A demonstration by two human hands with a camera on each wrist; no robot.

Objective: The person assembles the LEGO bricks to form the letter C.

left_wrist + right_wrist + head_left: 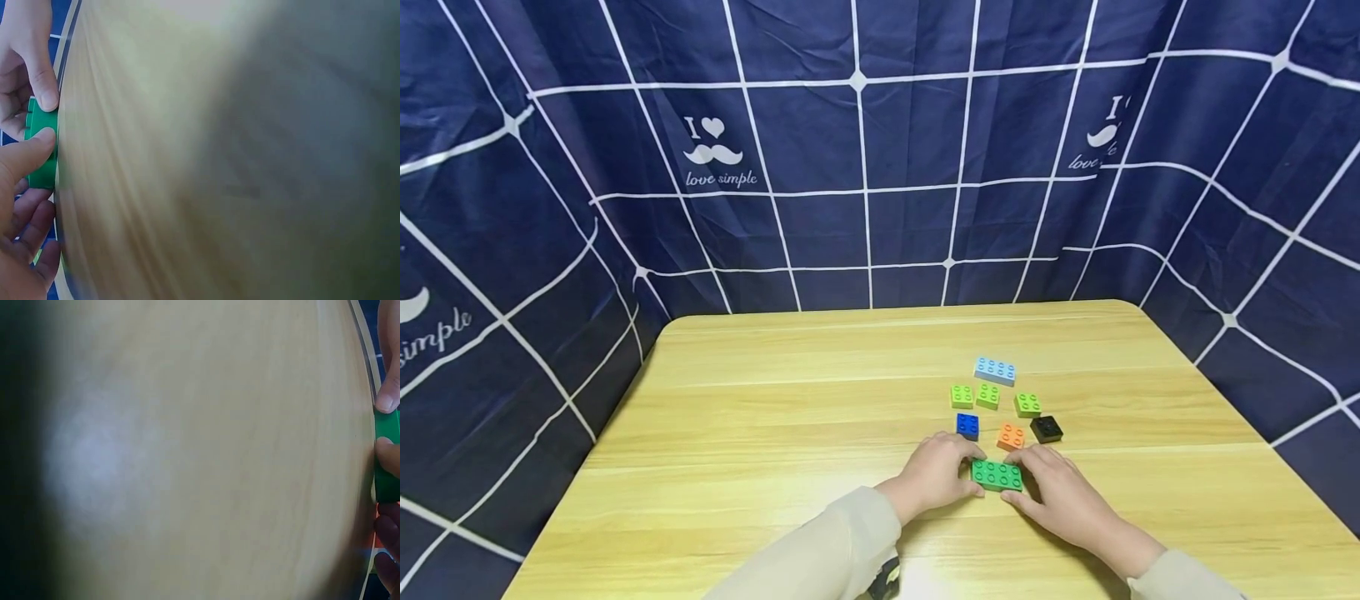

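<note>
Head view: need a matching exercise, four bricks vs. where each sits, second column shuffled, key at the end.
Bricks
1. light blue brick
2. black brick
3. green brick
4. orange brick

Places
A. gripped by the left hand and the right hand
B. between the dark blue brick and the black brick
C. farthest from the hands
D. farthest right of all the bricks

Pairs: 1-C, 2-D, 3-A, 4-B

Front brick (997,476): green
Back brick (995,372): light blue
Curtain (910,137): navy, white grid
Tabletop (775,417): yellowish wood grain
</note>
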